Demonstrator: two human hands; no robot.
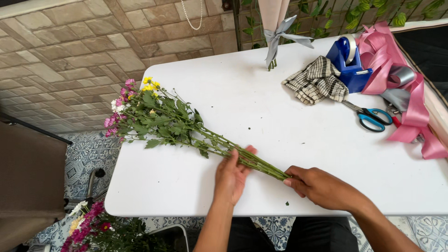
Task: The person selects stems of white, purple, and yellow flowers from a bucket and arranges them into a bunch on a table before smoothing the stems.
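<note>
Bunch of pink, yellow and white flowers on long green stems (186,128) lies diagonally across the white worktop (280,121), blooms far left. Left hand (232,175) fingers curl around mid-stems; right hand (319,186) fingers pinch the cut ends, near edge.

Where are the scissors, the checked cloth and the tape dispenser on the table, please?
scissors (373,116): head view, on the blue handles.
checked cloth (316,81): head view, on the middle of the crumpled fabric.
tape dispenser (351,65): head view, on its blue body.
</note>
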